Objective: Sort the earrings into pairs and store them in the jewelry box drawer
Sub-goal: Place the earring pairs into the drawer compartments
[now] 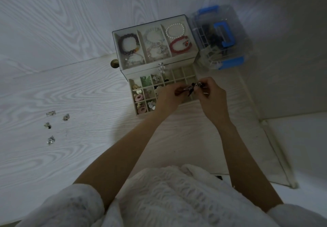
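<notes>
- Nearest, a fluffy white garment fills the lower view, and two bare forearms are stretched forward from it.
- Left on the pale wood-grain tabletop, four small silvery loose earrings lie unsorted, well apart from the box.
- Above the open gridded drawer, the left hand and right hand are each pinched on small dark reddish earrings.
- Pairing appears in hand; a vacant compartment is needed next.
- Behind, the glass-topped cream jewelry box displays bracelets.

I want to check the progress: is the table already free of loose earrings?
No, four small earrings still lie loose on the table, far left of the open drawer.
</notes>
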